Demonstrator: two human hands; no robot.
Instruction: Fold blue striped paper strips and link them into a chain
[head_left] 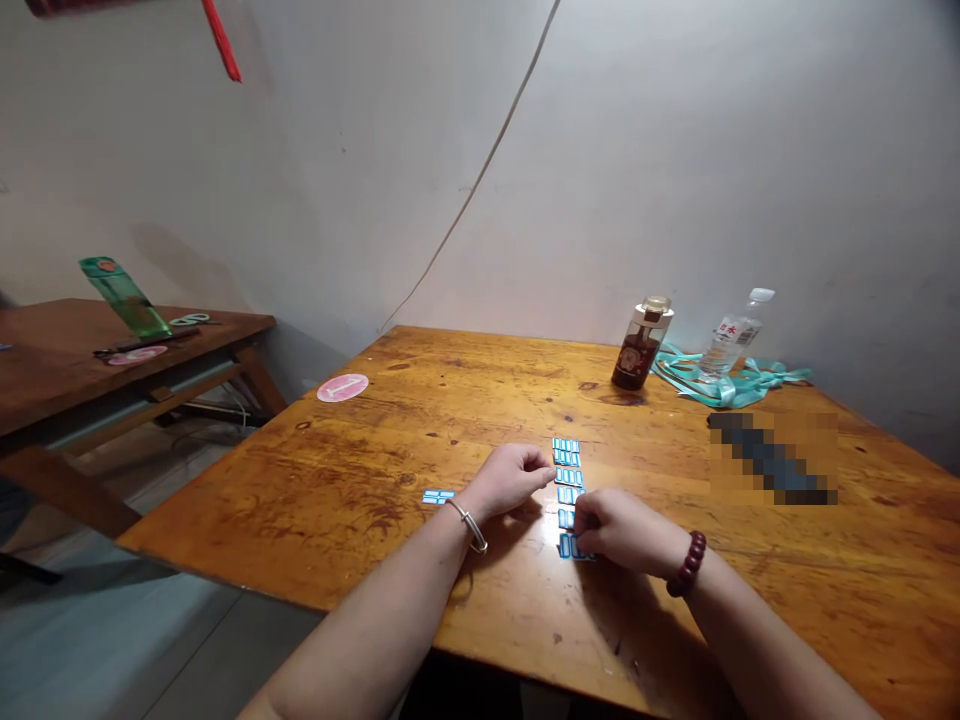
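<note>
Grey wall (315, 150), pale cable (495, 150) slanting down it; wooden counter (465, 390) against wall, glossy patch of reflected light on top; darker second counter (45, 370) at left; grey tiled floor (217, 640) below

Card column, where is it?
Head view, right of centre: the card column lies on the table beside the left hand, partly hidden by the right hand.

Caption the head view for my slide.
Left hand and right hand at a column of blue-and-white pieces on a wooden table.

Glossy wooden table (465, 390), shiny metal bangle (473, 530)
</note>
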